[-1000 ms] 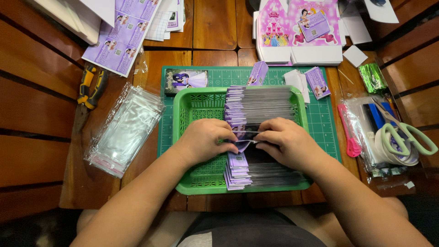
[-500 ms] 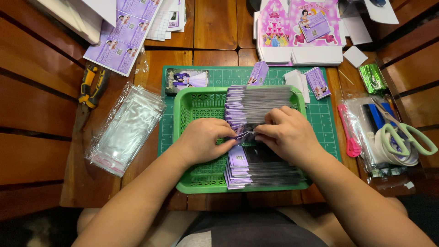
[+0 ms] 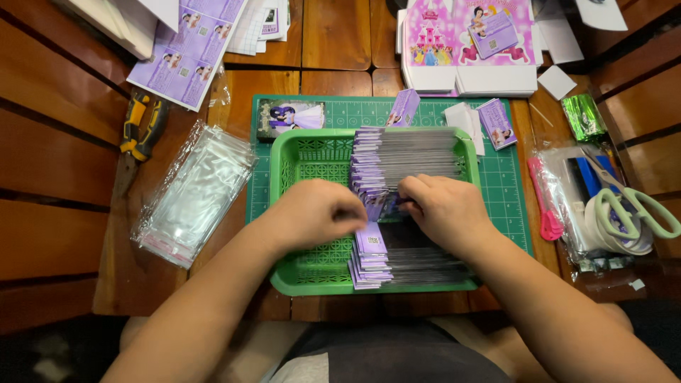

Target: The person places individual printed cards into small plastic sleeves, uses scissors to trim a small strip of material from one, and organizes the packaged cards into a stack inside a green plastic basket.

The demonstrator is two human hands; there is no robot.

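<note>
A row of purple packets [image 3: 404, 159] stood on edge inside the green basket [image 3: 305, 159] on the desk [image 3: 330, 42]. Both hands lay knuckles-up over the row's middle. The left hand [image 3: 316, 213] and the right hand [image 3: 443, 206] had fingers curled closed, pinching one packet [image 3: 379, 206] between them. At three o'clock lay scissors [image 3: 631, 206].
</note>
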